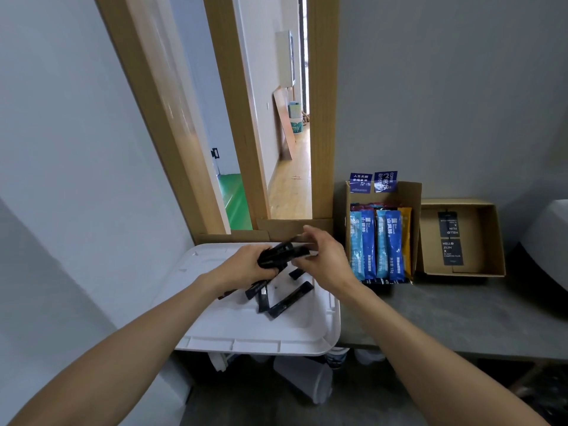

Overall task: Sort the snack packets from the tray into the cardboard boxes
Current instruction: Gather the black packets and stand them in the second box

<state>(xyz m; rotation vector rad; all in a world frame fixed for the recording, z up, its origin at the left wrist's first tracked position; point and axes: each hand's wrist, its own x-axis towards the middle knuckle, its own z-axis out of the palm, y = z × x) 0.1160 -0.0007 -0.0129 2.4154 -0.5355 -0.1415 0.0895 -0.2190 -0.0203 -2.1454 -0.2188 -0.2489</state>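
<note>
Gripped in L hand [246, 267] fingers: bundle of dark stick packets [278, 255]; its end pinched by R hand [324, 256] fingers.

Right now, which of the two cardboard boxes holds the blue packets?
The taller box beside the white tray: blue packets stand in it. The flat box to its right holds only two black packets.

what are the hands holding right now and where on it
The left hand grips a bunch of dark stick packets round their left end, above the white tray; the right hand pinches their other end.
</note>
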